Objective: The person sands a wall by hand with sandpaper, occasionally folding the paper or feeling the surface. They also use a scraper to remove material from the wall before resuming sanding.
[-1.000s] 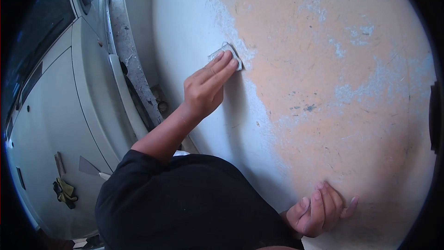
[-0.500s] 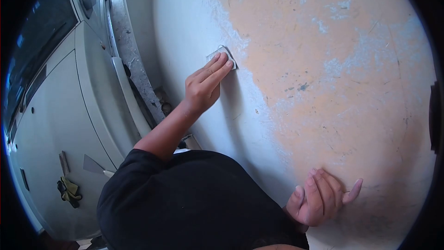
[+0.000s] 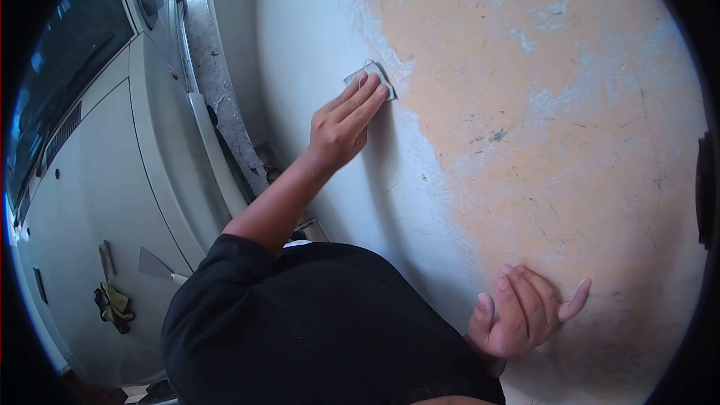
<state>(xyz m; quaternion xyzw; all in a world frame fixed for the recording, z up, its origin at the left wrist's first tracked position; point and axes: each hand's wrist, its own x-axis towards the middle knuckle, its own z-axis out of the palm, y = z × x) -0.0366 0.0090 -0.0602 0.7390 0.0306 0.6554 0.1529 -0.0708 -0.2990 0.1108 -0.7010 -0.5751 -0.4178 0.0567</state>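
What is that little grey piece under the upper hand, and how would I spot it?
Start at the big curved panel, pale grey left, orange right. Where the colours meet, the left hand presses flat on a small folded grey sanding sheet, the only loose thing there.

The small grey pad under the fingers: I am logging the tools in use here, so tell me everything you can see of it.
The grey pad is small, thin and flat, looks like a folded abrasive sheet, pale grey with a lighter edge. It lies flat against the painted panel, right at the border where grey paint gives way to the orange patch. The left hand presses it with straight fingers that cover its lower part; only the upper corner shows. Its grit cannot be made out.
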